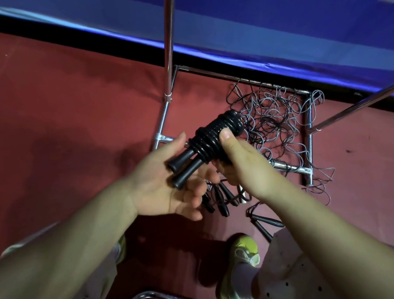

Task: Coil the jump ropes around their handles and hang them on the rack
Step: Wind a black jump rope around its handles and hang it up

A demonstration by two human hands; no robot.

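Red floor fills the scene, bordered at the far side by a blue banner with a black strip under it. Held above the floor is a black jump rope, its cord wound in tight turns around two handles laid side by side; the flared handle ends stick out bare toward the left hand. Chrome rack tubes rise from a rectangular base frame on the floor, and within that frame, spilling over its near and right edges, lies a loose tangle of grey and black ropes. More black handles lie on the floor just below the hands, near a yellow-green shoe. Right hand grips the coil, thumb pressed across the turns and fingers curled beneath. Left hand is open, palm up with fingers spread, under the bare handle ends, which seem to rest against it.
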